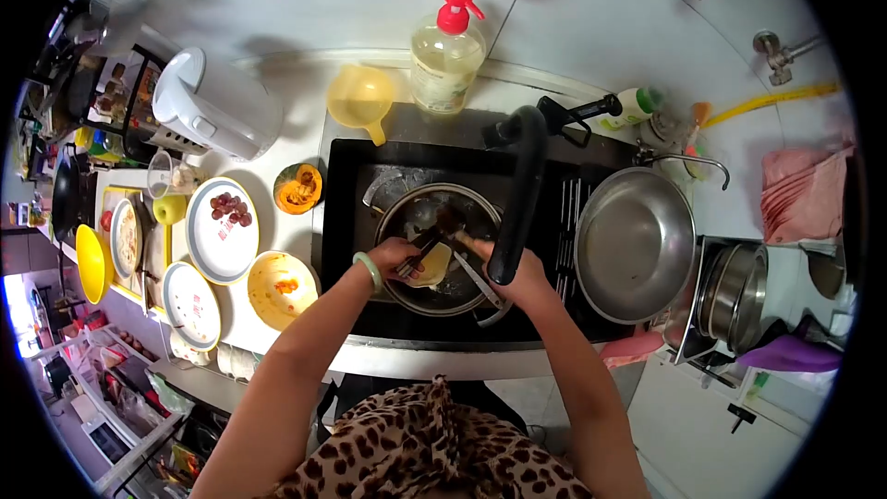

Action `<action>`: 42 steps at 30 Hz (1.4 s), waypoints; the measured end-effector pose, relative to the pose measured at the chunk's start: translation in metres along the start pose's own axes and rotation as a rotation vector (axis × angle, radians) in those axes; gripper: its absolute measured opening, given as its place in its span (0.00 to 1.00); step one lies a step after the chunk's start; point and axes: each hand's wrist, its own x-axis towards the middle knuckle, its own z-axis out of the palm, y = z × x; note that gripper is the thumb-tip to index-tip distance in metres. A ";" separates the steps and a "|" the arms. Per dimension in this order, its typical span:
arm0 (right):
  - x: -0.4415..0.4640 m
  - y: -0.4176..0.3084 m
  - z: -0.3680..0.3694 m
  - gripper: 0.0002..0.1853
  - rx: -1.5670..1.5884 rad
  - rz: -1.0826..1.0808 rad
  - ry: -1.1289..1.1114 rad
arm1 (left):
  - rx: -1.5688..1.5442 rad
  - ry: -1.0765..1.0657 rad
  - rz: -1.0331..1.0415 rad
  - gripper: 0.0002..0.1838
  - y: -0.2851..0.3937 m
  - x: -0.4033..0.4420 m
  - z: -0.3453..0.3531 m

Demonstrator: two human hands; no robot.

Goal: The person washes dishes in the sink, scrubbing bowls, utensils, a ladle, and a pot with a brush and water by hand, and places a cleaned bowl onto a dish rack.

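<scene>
Diagonally, dark utensil [431,241] points forward-right from left hand [397,257], over pot [404,301].

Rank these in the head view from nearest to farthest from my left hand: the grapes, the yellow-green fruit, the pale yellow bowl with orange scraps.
From your left hand:
1. Pale yellow bowl: to its left.
2. Grapes: farther left, on a plate.
3. Yellow-green fruit: left of that plate.
</scene>
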 end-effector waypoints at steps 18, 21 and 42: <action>0.008 0.001 0.042 0.19 0.016 0.037 -0.029 | 0.226 0.179 0.218 0.25 -0.020 0.015 0.009; 0.026 0.036 0.060 0.12 0.059 -0.037 0.111 | 0.165 0.196 0.220 0.22 -0.020 0.016 0.003; 0.008 -0.004 0.044 0.29 -0.027 -0.007 -0.056 | 0.161 0.191 0.288 0.28 -0.028 0.015 0.008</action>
